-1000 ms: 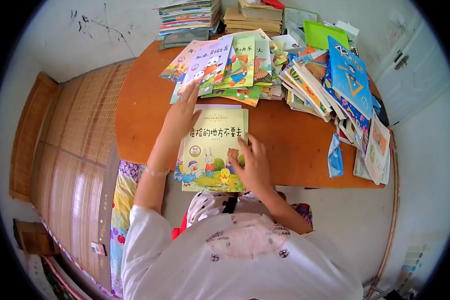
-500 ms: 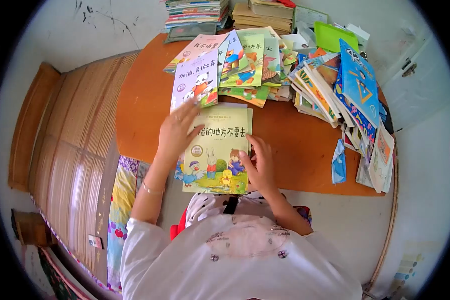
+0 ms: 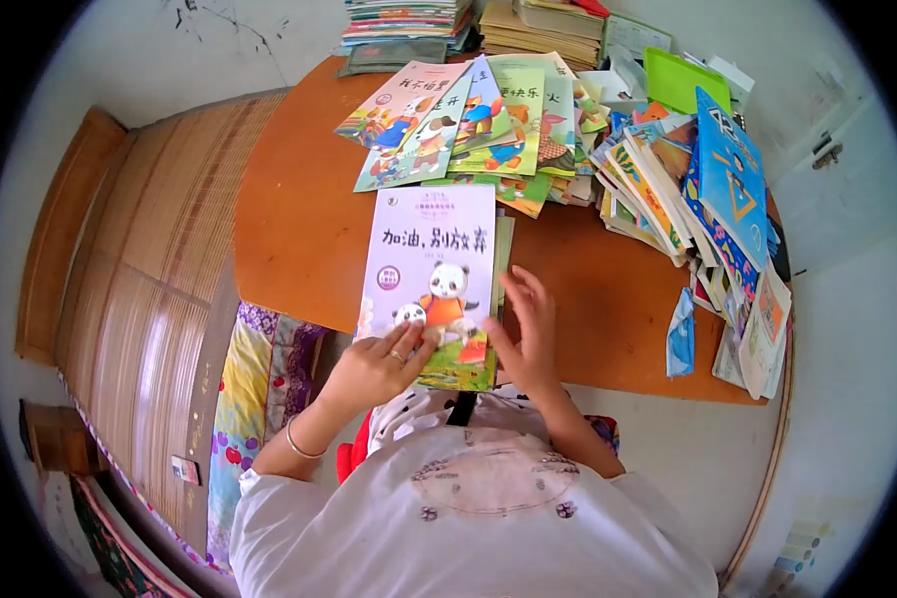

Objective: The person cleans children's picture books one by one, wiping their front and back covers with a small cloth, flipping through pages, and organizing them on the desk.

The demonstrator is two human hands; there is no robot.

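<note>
The purple panda book lies over the green book, of which a strip shows along the right side, at the table's front edge. On the lower left of the purple cover rests my left hand, wearing a ring and a bracelet, its fingers stretched flat. My right hand is at the right edge of these books, fingers apart, with nothing in it. Behind them, a spread of picture books overlaps, a pink one at its left.
On the brown table, a slanting heap of books under a blue book lies at the right. A blue cloth or wrapper, green tray and tall stacks are also there.
The purple panda book has come from the spread toward me and now covers the green book. My left hand moved down with it; my right hand stayed beside the books.
</note>
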